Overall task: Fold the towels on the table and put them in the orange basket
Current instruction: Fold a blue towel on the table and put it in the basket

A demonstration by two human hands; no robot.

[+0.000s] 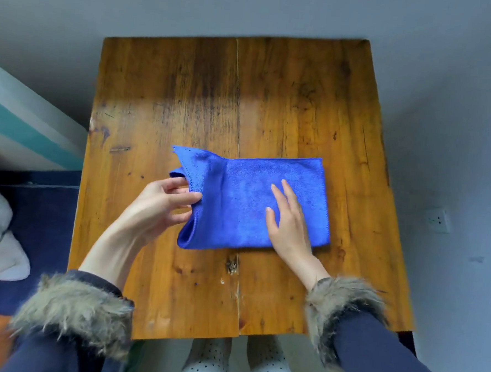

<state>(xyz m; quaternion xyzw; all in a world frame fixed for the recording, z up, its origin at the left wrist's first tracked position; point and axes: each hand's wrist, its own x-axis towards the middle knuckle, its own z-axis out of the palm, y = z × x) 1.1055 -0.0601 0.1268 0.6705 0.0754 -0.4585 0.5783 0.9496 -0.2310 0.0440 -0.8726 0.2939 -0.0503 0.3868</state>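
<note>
Here the left hand (162, 202) pinches the blue towel's (244, 191) edge; the right hand (289, 220) presses it flat, fingers straight.

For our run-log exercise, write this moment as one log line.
stage: folding | left hand: pinches blue towel left edge, lifted | right hand: flat, pressing towel on table | basket: not clearly seen

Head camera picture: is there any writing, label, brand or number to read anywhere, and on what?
None can be read.
Blue towel: no tag or print shows.
Wooden table: only grain, stains and scratches.
Wall socket: too small and blurred to show any marking.
</note>
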